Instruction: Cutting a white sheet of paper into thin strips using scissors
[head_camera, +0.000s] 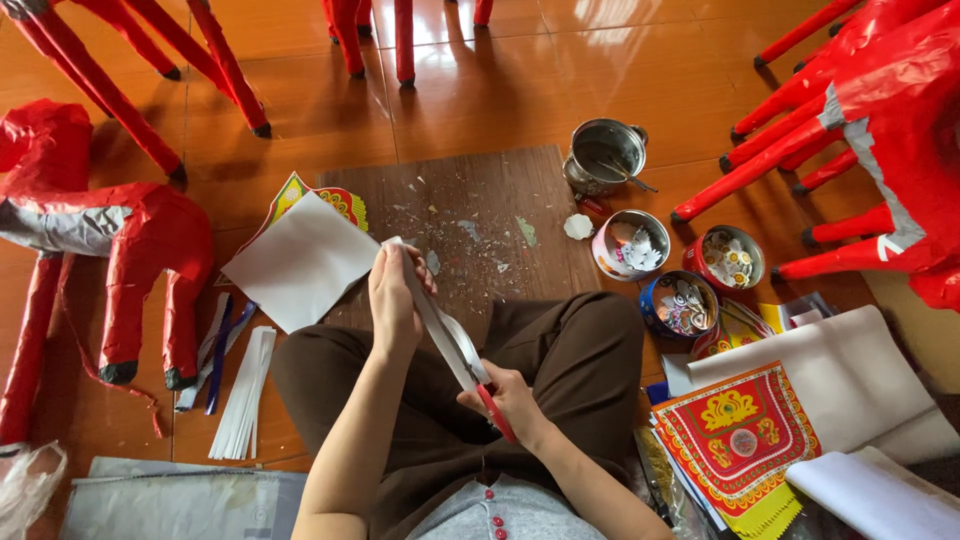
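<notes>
Red paper horse figures (120, 240) are standing at far left and far right on the orange floor (500, 80). A brown board (480, 215) is lying ahead of the seated person's knees, speckled with paper scraps. A white sheet (300, 262) is resting on the board's left edge. A red-and-yellow patterned sheet (735, 435) is lying near right, on a paper stack. A metal pot (603, 152) is sitting at the board's far right corner, with three round tins (685, 300) just nearer. White strips (245, 395) are lying at near left. Left hand (393, 295) is pinching the upper end of a long white paper strip (440, 330), grip clenched on it. Right hand (512, 400) is holding red-handled scissors (480, 385), grip clenched on the handles, blades meeting the strip's lower end above the lap.
</notes>
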